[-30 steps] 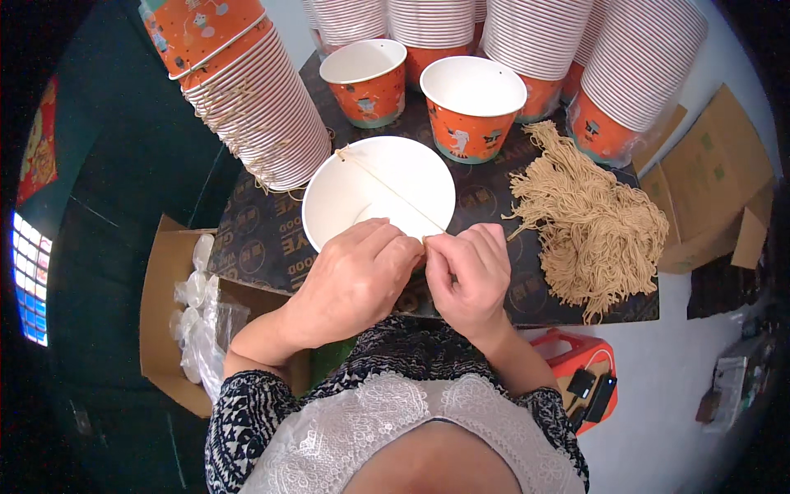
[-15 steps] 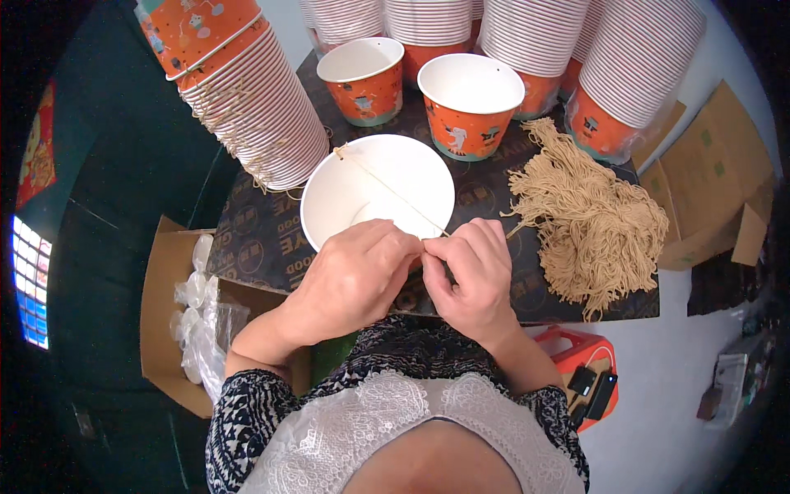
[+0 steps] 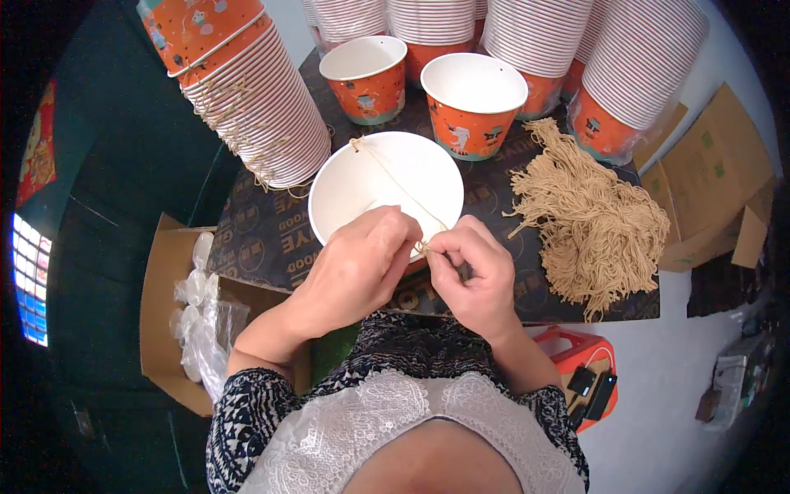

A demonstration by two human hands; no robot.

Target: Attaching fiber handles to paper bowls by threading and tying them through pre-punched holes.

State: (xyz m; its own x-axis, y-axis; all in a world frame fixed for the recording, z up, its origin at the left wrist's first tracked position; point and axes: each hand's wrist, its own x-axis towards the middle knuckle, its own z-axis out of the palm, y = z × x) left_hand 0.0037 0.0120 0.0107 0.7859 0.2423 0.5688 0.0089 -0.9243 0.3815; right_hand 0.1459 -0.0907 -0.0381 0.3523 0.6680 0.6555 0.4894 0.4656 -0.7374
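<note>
A white paper bucket [image 3: 362, 185] with an orange outside sits open-side up in front of me on a dark table. A tan string [image 3: 395, 177] runs across its mouth from a knot at the far rim to the near rim. My left hand [image 3: 358, 263] and my right hand [image 3: 469, 276] meet at the near rim, both pinching the string's end between fingertips.
A loose heap of tan strings [image 3: 588, 218] lies to the right. Two open orange cups [image 3: 473, 103] stand behind the bucket, with tall stacks of cups [image 3: 247, 90] at the left and back. A cardboard box with plastic lids [image 3: 193, 313] sits lower left, flat cardboard [image 3: 712, 177] at right.
Both hands stay at the near rim; the fingers have shifted slightly while working the string's end. The bucket has not moved.
</note>
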